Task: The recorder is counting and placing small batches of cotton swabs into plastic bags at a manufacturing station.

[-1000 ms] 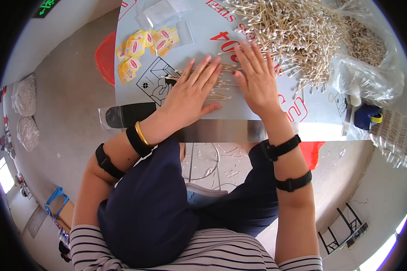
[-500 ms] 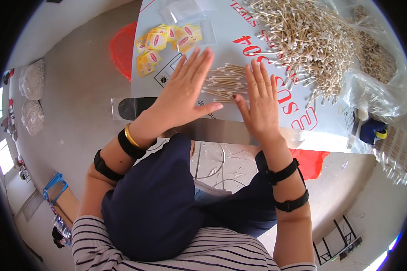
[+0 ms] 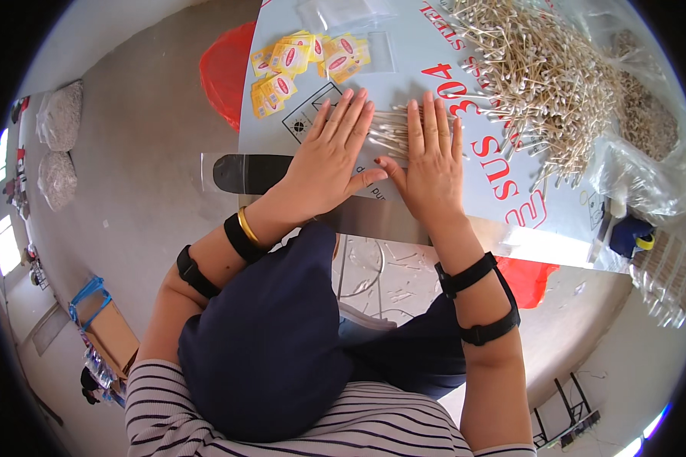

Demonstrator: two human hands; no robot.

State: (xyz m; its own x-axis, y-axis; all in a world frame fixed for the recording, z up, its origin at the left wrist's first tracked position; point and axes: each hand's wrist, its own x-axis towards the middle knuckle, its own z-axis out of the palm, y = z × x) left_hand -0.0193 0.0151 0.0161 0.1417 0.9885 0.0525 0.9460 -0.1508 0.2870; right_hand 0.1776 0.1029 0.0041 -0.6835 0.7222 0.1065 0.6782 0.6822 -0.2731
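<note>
A small bundle of cotton swabs point(image 3: 389, 131) with wooden sticks lies on the metal-sheet table point(image 3: 484, 206), between my two hands. My left hand point(image 3: 331, 156) is laid out flat at the bundle's left ends, fingers stretched, thumb pointing right. My right hand point(image 3: 432, 156) rests flat over the right part of the bundle and hides those ends. Its fingers are straight and slightly apart. The two thumbs come close together below the swabs. Neither hand grips anything.
A large heap of cotton swabs point(image 3: 545, 80) covers the far right, beside a clear plastic bag point(image 3: 633, 167). Yellow paper cards point(image 3: 290, 57) lie far left near clear plastic sleeves point(image 3: 373, 57). A black strip point(image 3: 251, 174) sits at the left edge, a red bag point(image 3: 225, 76) beyond it.
My hands have come down flat and closer together around the small swab bundle. The right hand now covers its right ends. The whole view has shifted slightly.
</note>
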